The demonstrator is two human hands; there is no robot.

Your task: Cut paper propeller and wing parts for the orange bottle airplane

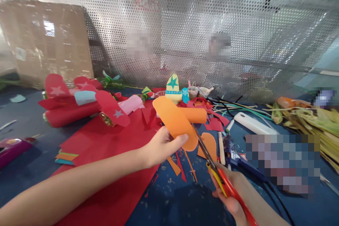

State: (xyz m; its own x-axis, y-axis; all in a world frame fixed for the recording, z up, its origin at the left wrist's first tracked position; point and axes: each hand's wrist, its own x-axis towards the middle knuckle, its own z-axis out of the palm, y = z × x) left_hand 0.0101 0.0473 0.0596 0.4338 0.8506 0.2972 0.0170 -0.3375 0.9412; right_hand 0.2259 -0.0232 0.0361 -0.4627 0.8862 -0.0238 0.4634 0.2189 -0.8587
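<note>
My left hand (161,146) is closed on a rounded orange paper piece (173,122), held up above the blue table (174,197). My right hand (234,192) grips red and yellow scissors (219,174), whose blades meet the lower right edge of the orange piece. An orange paper roll (194,114) shows just behind the piece. A smaller orange cut-out (209,144) and thin orange and red strips (182,166) lie on the table under my hands.
A red paper aeroplane with stars (79,104) sits at the left on red paper sheets (106,144). Paper scraps, a yellow star piece (173,88), a white tube (253,123) and dried leaves (312,120) crowd the back. A perforated metal screen (185,35) and cardboard (47,39) stand behind.
</note>
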